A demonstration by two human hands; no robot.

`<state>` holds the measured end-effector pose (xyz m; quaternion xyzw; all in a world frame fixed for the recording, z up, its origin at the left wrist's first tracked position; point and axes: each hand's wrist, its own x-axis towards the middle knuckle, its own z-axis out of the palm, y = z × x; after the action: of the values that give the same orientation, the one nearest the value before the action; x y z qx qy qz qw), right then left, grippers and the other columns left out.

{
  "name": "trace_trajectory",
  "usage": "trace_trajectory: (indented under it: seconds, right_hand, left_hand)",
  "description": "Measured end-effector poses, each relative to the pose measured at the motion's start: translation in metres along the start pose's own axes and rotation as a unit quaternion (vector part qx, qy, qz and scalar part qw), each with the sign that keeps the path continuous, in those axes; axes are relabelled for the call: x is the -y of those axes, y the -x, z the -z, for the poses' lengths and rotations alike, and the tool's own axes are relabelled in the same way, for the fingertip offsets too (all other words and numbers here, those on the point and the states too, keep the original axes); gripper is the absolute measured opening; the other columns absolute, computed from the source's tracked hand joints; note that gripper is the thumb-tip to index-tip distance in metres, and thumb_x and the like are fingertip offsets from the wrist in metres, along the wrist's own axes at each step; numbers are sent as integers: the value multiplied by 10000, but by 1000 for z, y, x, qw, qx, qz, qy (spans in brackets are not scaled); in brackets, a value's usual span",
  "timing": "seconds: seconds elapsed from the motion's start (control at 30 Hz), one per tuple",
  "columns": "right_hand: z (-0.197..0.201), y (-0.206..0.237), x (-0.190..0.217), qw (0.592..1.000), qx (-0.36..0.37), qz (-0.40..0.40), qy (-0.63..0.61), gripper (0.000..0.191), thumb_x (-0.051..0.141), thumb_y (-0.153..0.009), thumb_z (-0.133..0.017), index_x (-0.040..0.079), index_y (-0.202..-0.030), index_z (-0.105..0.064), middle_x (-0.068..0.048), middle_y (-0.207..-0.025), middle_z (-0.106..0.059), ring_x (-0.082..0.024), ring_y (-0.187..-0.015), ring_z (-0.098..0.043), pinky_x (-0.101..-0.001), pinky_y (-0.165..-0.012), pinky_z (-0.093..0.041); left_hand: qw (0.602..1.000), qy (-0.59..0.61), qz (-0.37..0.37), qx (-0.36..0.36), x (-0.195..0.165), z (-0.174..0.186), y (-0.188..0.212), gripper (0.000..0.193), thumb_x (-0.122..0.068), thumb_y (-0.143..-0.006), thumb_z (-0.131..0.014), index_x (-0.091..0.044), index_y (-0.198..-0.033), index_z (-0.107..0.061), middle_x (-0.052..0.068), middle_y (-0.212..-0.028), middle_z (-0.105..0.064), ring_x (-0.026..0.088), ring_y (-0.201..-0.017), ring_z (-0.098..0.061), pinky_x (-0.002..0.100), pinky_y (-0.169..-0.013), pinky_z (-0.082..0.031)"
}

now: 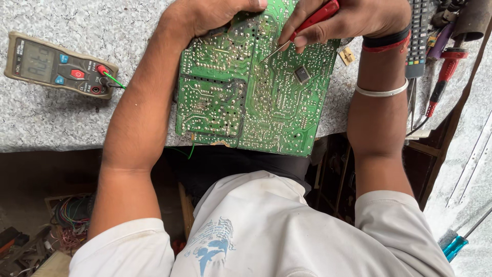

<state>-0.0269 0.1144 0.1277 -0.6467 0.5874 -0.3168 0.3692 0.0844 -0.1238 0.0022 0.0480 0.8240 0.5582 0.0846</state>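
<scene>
White-shirted shoulders fill the foreground as a person bends over a green circuit board [256,87] lying solder side up on a speckled grey worktop [61,123], its near edge overhanging the bench. The right hand [353,18] is closed around a red-handled probe [307,25], metal tip touching the board near its middle. The left hand [205,15] grips the far edge, fingers curled over it, hands well apart. A board like this is likely light and stiff but fragile — best held by its bare edges, clear of the solder joints and the small black chip [302,74]. Left of it rests a multimeter [56,64] with leads plugged in. To the right lie a remote control [419,36] and red-handled tools [445,72] — no containers show on the bench; below left, a box-like shape holding tangled coloured wires [72,215] is too dim to judge.
</scene>
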Motion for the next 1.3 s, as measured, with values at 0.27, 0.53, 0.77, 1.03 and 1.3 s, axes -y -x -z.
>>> trace_trajectory:
  seconds: [0.27, 0.53, 0.77, 1.03, 1.3]
  right_hand:
    - [-4, 5, 4, 995, 11, -64, -70, 240, 163, -959, -720, 30, -1156, -755, -82, -947, -780, -135, -854, -767, -242, -678, -618]
    - [-3, 5, 0, 997, 15, -54, -46, 234, 145, -963, -709, 36, -1165, -754, -85, -952, -788, -143, -843, -779, -246, -673, -628]
    - [-2, 5, 2, 998, 12, -28, -49, 213, 132, -972, -704, 30, -1153, -753, -91, -976, -783, -145, -889, -782, -241, -707, -637]
    - [-2, 7, 2, 999, 14, -16, -36, 225, 144, -965, -714, 25, -1152, -755, -87, -961, -785, -130, -835, -772, -231, -684, -625]
    - [-2, 9, 0, 999, 8, -30, -42, 230, 164, -978, -709, 28, -1158, -753, -90, -985, -784, -133, -880, -776, -233, -701, -632]
  left_hand:
    - [995, -47, 87, 1, -20, 0, 6, 355, -418, -1013, -599, -104, -1113, -733, 36, -733, -681, 142, -571, -665, 309, -537, -573]
    - [999, -50, -13, 2, -14, 2, 4, 320, -348, -1067, -607, -52, -1089, -727, 36, -794, -680, 133, -669, -646, 333, -649, -559]
    - [1000, -22, 2, 16, -7, 2, 0, 296, -315, -1061, -606, -38, -1041, -710, 2, -787, -646, 111, -687, -600, 327, -674, -525]
    - [999, -4, -41, 23, -11, 2, 1, 329, -315, -1076, -594, -8, -1048, -707, 11, -801, -642, 114, -708, -596, 330, -700, -528]
    - [999, -30, -1, 17, -12, 1, 3, 344, -335, -1056, -604, -13, -1073, -725, 31, -781, -662, 121, -675, -613, 323, -679, -528]
